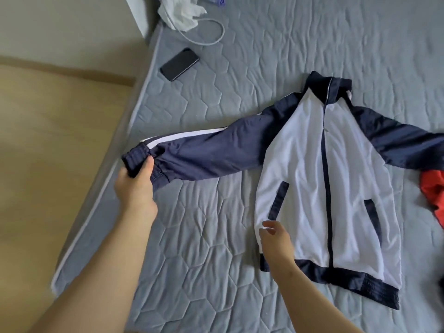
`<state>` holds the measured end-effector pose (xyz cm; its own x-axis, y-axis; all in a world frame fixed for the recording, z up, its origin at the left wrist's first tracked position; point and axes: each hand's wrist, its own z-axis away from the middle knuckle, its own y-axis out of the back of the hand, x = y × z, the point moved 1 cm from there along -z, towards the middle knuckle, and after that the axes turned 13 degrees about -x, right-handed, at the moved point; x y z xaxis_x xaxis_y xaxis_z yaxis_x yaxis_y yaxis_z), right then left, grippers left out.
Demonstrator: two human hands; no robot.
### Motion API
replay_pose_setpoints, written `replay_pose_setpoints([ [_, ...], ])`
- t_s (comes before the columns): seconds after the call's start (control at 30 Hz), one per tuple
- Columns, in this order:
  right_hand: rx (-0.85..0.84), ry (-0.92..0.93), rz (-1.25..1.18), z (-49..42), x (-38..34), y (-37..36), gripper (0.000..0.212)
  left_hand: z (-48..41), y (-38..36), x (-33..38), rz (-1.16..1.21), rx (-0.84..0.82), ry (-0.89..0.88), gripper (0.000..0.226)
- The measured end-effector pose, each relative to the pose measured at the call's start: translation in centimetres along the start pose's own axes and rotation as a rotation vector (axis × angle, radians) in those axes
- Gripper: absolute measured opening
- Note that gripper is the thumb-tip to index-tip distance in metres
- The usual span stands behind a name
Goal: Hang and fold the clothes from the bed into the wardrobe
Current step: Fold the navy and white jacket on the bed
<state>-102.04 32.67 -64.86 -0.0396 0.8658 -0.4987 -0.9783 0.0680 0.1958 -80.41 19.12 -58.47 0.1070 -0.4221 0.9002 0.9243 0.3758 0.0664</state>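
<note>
A white and navy zip jacket (312, 169) lies front up on the grey quilted bed (211, 236), zipped, collar toward the far side. Its left sleeve stretches out to the bed's left edge, and my left hand (135, 186) grips the navy cuff there. My right hand (276, 241) lies at the jacket's lower left side, just above the navy hem band, thumb and fingers held loosely apart over the white fabric. The jacket's right sleeve runs off toward the right edge of the view.
A red garment (432, 191) lies at the right edge, beside the jacket's right sleeve. A black phone (179, 64) and a grey cable (211, 32) lie on the far part of the bed, near white crumpled cloth (182, 10). Tan floor (48, 140) lies left.
</note>
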Motion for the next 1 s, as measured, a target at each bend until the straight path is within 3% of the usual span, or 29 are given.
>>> replay_pose_setpoints([
  [0.2,-0.017,0.016,0.001,1.6,-1.9,-1.0,0.034,-1.2,2.0,4.9,-0.002,0.051,-0.100,0.020],
  [0.4,-0.009,0.049,-0.083,1.9,-2.3,0.2,0.026,-1.4,-1.2,6.1,-0.025,-0.101,-0.058,0.015],
  [0.6,0.078,0.064,-0.152,2.9,-1.2,6.1,0.021,2.3,-10.4,6.3,-0.016,-0.295,-0.026,0.018],
  [0.73,0.145,0.061,-0.229,3.5,-0.1,12.1,0.018,6.7,-20.5,6.6,-0.022,-0.477,-0.021,0.016],
  [0.8,0.179,0.057,-0.261,3.8,0.7,14.8,0.020,9.2,-25.6,6.4,-0.003,-0.668,0.008,0.004],
  [0.9,0.191,0.047,-0.303,4.1,2.0,18.3,0.022,12.8,-31.3,4.7,-0.078,-1.146,0.142,0.039],
  [1.0,0.188,0.029,-0.304,3.4,3.1,20.5,0.027,14.5,-32.8,1.7,-0.178,-1.323,0.269,0.049],
])
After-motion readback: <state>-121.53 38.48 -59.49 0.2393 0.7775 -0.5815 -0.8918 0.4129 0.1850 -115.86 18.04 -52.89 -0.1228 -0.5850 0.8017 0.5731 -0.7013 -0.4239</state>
